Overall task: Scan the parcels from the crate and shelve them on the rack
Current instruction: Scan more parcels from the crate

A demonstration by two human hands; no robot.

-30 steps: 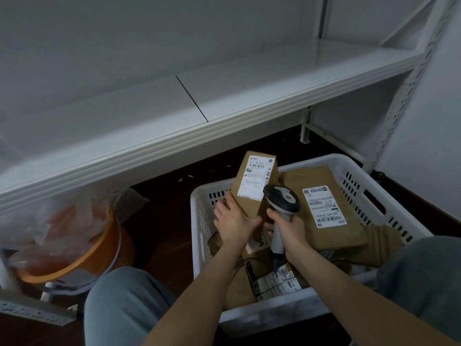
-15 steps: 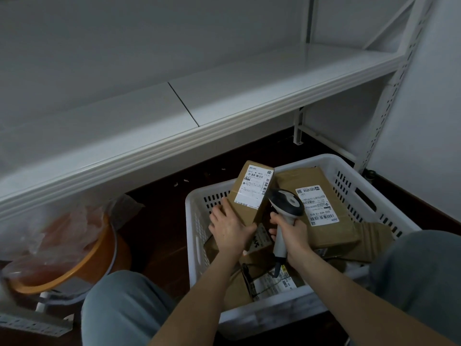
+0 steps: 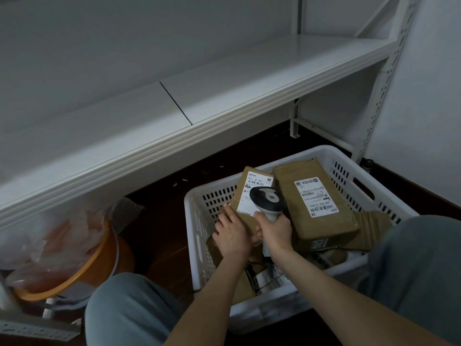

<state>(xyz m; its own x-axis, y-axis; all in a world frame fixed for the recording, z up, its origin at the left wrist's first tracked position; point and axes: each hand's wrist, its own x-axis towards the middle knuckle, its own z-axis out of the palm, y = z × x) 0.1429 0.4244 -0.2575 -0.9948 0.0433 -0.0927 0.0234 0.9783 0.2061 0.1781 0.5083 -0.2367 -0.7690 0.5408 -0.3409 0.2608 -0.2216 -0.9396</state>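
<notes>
**Scanner held over the small parcel's label, above the crate**

Both hands are busy in the lower middle of the frame, almost touching each other. The left hand (image 3: 233,234) holds the lower end of a small brown parcel (image 3: 242,189), with its fingers laid along the parcel's left edge. The parcel is propped up at a tilt, so its white label faces upward. The right hand (image 3: 275,229) is just to the right, wrapped round the pale handle of a barcode scanner (image 3: 268,199). The scanner's dark head sits right over the lower right part of that label.

All of this is above and partly inside a white slotted crate (image 3: 199,221) on the dark floor (image 3: 159,221). The small parcel leans toward the crate's far left corner. Just right of the scanner, a larger brown parcel (image 3: 316,203) lies label up, resting on other packages. A piece of ribbed cardboard packaging (image 3: 371,228) pokes out beside it at the right. More labelled parcels lie deeper in the crate beneath the wrists, but they are too dim to make out.

The person's grey-trousered knees (image 3: 129,308) flank the crate at the bottom of the frame. The white rack shelf (image 3: 224,83) runs across the upper half, and its perforated upright (image 3: 381,78) stands at the upper right. At lower left an orange basin (image 3: 99,258) sits under crumpled clear plastic (image 3: 62,236).
</notes>
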